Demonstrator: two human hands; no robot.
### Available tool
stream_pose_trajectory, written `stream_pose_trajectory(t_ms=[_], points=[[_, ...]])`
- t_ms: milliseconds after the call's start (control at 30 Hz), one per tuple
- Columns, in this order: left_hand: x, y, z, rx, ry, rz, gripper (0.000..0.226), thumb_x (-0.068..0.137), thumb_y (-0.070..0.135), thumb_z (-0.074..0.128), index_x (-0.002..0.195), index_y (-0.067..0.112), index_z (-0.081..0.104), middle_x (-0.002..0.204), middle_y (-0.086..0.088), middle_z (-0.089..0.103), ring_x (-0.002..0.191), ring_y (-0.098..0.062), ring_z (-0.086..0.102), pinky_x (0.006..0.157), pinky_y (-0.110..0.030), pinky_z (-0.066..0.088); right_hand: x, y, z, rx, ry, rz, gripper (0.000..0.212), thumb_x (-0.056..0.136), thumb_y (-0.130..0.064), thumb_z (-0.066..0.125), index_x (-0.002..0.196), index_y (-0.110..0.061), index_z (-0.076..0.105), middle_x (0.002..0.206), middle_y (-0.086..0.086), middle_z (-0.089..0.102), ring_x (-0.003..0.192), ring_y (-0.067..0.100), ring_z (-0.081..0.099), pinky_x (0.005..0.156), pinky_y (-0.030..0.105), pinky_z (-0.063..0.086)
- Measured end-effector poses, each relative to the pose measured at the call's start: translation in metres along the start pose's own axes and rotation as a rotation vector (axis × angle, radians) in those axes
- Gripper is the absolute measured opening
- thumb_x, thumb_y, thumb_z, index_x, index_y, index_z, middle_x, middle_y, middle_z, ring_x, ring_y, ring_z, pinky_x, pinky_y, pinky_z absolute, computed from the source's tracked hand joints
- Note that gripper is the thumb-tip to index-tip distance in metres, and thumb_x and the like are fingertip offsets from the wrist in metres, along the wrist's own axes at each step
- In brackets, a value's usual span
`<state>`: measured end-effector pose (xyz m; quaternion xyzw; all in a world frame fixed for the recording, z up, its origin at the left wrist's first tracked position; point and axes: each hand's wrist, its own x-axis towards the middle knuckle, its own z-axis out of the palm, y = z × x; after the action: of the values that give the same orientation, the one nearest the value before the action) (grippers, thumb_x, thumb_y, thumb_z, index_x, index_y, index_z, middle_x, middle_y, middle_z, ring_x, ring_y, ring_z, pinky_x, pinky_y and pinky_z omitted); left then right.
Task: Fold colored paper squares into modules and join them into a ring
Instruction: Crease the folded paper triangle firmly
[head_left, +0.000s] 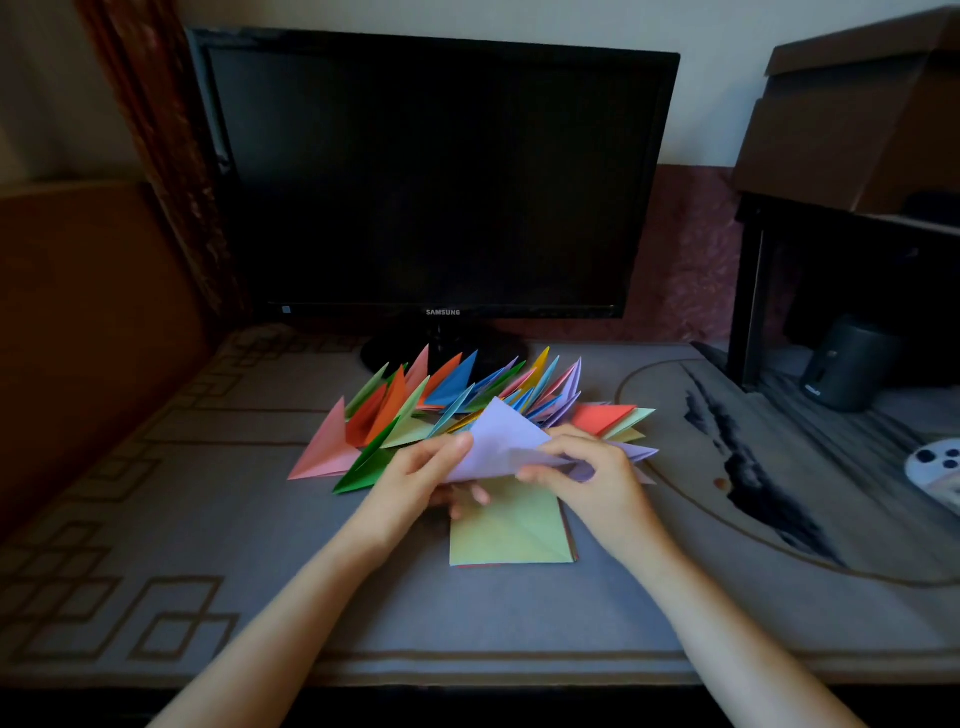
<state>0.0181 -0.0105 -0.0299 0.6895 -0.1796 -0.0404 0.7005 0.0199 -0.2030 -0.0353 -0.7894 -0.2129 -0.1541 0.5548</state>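
A lilac paper piece (501, 441), partly folded into a pointed shape, is held just above the desk between both hands. My left hand (423, 475) pinches its left edge with the thumb on top. My right hand (587, 467) grips its right side with curled fingers. Under the hands lies a small stack of paper squares (514, 535) with a yellow-green sheet on top. Behind them stands a row of folded modules (447, 400) in pink, orange, green, blue, yellow and lilac, points up. More flat folded pieces (618, 418) lie to the right.
A dark monitor (436, 176) on its stand fills the back of the grey patterned desk mat (208, 519). A black shelf with a small dark speaker (841, 364) and a cardboard box (857, 114) stands at the right. A white dotted object (935, 465) lies at the right edge.
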Motion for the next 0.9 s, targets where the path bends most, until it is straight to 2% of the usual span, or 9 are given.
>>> stream_pose_trajectory(t_ms=[100,200,300,433,500,567,667,767,900], points=[[-0.0015,0.0004,0.0007,0.035,-0.012,0.008,0.042,0.07,0.042,0.07,0.097,0.01,0.065,0.075,-0.002,0.069,0.067,-0.016,0.062,0.053,-0.022,0.047,0.0006,-0.0019,0.0014,-0.018,0.034,0.033,0.017,0.077,-0.009,0.074,0.075,-0.021,0.063,0.07,-0.011,0.059,0.068,0.0,0.05,0.064,0.014,0.037],[-0.0013,-0.0019,0.0009,0.138,0.048,-0.006,0.034,0.063,0.023,0.086,0.091,0.017,0.068,0.078,0.007,0.07,0.069,-0.011,0.061,0.056,-0.025,0.051,-0.0008,-0.0052,0.0058,0.099,0.06,0.105,0.029,0.076,-0.007,0.076,0.087,-0.027,0.058,0.077,0.001,0.064,0.071,0.008,0.056,0.064,0.02,0.039],[-0.0004,-0.0029,0.0003,0.216,0.102,0.041,0.019,0.069,0.008,0.08,0.08,0.017,0.067,0.067,0.013,0.066,0.06,-0.001,0.058,0.05,-0.019,0.047,-0.0015,-0.0071,0.0092,0.197,0.019,0.149,0.043,0.07,-0.012,0.078,0.1,-0.03,0.053,0.072,0.02,0.059,0.066,0.016,0.053,0.06,0.028,0.037],[-0.0005,-0.0042,-0.0011,0.325,0.109,0.118,0.018,0.071,0.009,0.079,0.071,0.022,0.066,0.064,0.018,0.064,0.059,0.006,0.053,0.055,-0.012,0.04,-0.0004,-0.0055,0.0101,0.135,-0.005,0.19,0.031,0.065,-0.011,0.083,0.084,-0.024,0.061,0.076,0.005,0.067,0.07,0.011,0.058,0.063,0.028,0.042],[-0.0005,-0.0054,-0.0004,0.333,0.094,0.128,0.02,0.072,0.008,0.079,0.072,0.023,0.066,0.065,0.018,0.064,0.06,0.006,0.052,0.056,-0.011,0.039,-0.0007,-0.0057,0.0099,0.071,-0.044,0.193,0.024,0.067,-0.016,0.082,0.077,-0.018,0.061,0.068,0.002,0.062,0.064,0.007,0.052,0.058,0.024,0.038],[0.0002,-0.0069,-0.0003,0.332,0.102,0.129,0.02,0.07,0.009,0.08,0.073,0.024,0.066,0.067,0.017,0.065,0.061,0.005,0.053,0.057,-0.012,0.04,-0.0011,-0.0064,0.0092,0.045,-0.069,0.191,0.022,0.07,-0.012,0.08,0.071,-0.013,0.059,0.061,-0.003,0.057,0.058,0.002,0.048,0.053,0.018,0.035],[0.0007,-0.0057,-0.0006,0.326,0.143,0.124,0.019,0.065,0.012,0.083,0.07,0.021,0.067,0.067,0.015,0.066,0.062,0.003,0.056,0.059,-0.013,0.042,-0.0015,-0.0085,0.0083,0.017,-0.063,0.198,0.018,0.073,-0.008,0.077,0.076,-0.001,0.06,0.067,0.013,0.061,0.056,0.006,0.054,0.053,0.017,0.039],[0.0005,-0.0023,-0.003,0.267,0.229,0.124,0.02,0.06,0.015,0.084,0.07,0.013,0.067,0.067,0.008,0.068,0.065,-0.005,0.061,0.064,-0.022,0.048,-0.0015,-0.0097,0.0061,0.017,0.001,0.203,0.012,0.073,-0.006,0.076,0.078,-0.008,0.065,0.068,0.011,0.065,0.056,0.01,0.056,0.056,0.02,0.042],[-0.0005,-0.0005,-0.0079,0.223,0.291,0.148,0.024,0.054,0.028,0.081,0.07,0.017,0.067,0.066,0.001,0.066,0.064,-0.016,0.06,0.068,-0.038,0.051,-0.0005,-0.0093,0.0022,0.035,0.061,0.224,0.017,0.074,-0.004,0.075,0.075,-0.017,0.064,0.063,0.005,0.065,0.055,0.012,0.057,0.052,0.02,0.042]])
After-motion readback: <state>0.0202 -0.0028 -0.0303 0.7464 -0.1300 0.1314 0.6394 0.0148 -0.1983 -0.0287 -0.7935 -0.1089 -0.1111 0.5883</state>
